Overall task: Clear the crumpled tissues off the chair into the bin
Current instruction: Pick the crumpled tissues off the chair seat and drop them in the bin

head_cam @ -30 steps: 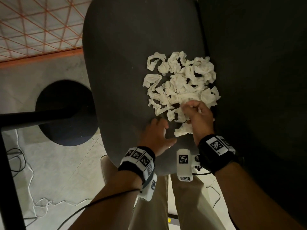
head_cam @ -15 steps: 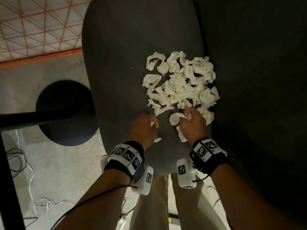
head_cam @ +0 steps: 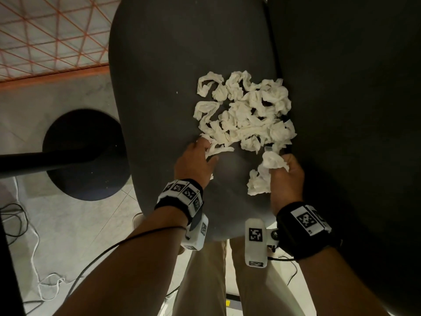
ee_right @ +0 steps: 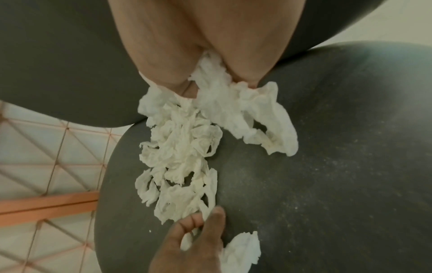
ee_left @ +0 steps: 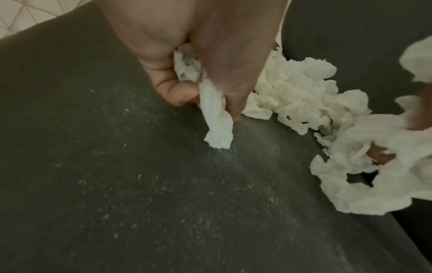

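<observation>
A pile of crumpled white tissues lies on the dark grey chair seat, close to the backrest. My left hand is at the pile's near-left edge and pinches one tissue strip between thumb and fingers. My right hand grips a bunch of tissues that hangs from its fist just off the seat; in the right wrist view this bunch trails down from my curled fingers.
A black round object sits on the floor left of the chair, with a dark bar across it. Cables trail on the pale tiles. My legs stand against the seat's front edge.
My left hand has reached forward to the pile's near-left edge. My right hand has drawn right and back, with a larger bunch of tissues in it.
</observation>
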